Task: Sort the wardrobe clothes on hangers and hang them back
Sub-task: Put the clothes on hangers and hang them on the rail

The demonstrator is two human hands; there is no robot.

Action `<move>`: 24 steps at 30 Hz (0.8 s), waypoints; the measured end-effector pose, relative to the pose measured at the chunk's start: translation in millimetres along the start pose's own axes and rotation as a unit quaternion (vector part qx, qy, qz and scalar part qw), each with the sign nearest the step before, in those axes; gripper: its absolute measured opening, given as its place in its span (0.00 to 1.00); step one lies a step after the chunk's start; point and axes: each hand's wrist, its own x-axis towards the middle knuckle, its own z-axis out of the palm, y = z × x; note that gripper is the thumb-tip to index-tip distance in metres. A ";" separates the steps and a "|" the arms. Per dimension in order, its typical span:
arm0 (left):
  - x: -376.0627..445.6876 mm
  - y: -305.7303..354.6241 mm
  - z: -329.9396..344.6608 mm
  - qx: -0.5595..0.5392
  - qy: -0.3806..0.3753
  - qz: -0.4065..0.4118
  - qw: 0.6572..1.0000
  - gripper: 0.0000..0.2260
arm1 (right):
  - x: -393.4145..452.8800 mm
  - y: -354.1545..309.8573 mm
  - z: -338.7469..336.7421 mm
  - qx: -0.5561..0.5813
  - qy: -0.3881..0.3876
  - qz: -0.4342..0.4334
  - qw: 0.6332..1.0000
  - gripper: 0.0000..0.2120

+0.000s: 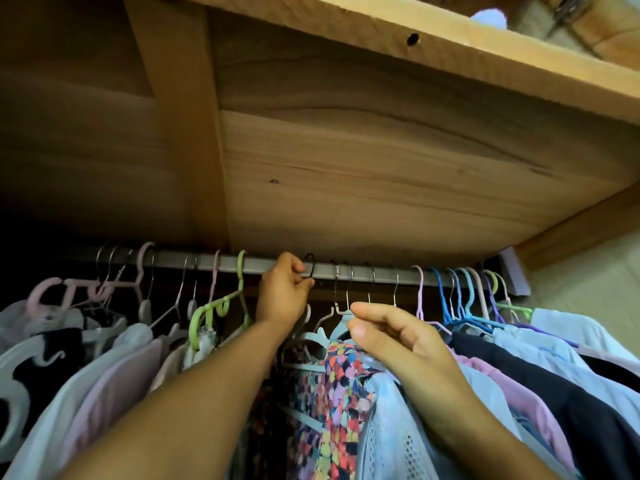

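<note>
A grey metal rail [381, 271] runs across the wardrobe with many hangers on it. My left hand [284, 292] reaches up to the rail and pinches the black hook [309, 266] of a hanger that loops over the rail. My right hand [391, 336] hovers lower, to the right, fingers loosely curled beside a white hanger [341, 315]; whether it grips the hanger is unclear. Below it hangs a multicoloured patterned garment [339, 393] and a pale blue mesh garment [391, 427].
A green hanger [221, 303] and pink hangers [104, 285] hang to the left over pale clothes. Blue and purple hangers [464, 299] crowd the right end above dark and lilac clothes. A wooden shelf [381, 161] lies close overhead.
</note>
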 end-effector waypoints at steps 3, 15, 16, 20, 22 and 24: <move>-4.9 -5.6 2.4 0.026 0.022 -0.005 0.999 0.10 | -12.2 5.3 -1.1 -0.091 -0.016 -0.035 0.995 0.26; -3.3 -3.9 -9.3 0.160 -0.079 0.074 0.981 0.23 | -18.6 12.9 7.0 -0.213 -0.028 -0.056 0.975 0.18; -5.3 -1.0 -11.3 0.191 -0.086 0.067 0.975 0.24 | -20.6 12.6 7.8 -0.214 -0.029 -0.055 0.975 0.18; -21.9 8.3 -15.0 0.255 -0.053 -0.012 0.966 0.26 | -27.5 12.2 13.6 -0.209 -0.038 -0.051 0.976 0.20; -33.4 11.2 -14.6 0.206 -0.034 -0.094 0.973 0.22 | -30.2 11.7 17.1 -0.217 -0.044 -0.060 0.973 0.22; -41.8 9.2 -11.0 0.138 -0.053 -0.150 0.978 0.20 | -33.8 10.1 18.2 -0.228 -0.046 -0.070 0.970 0.23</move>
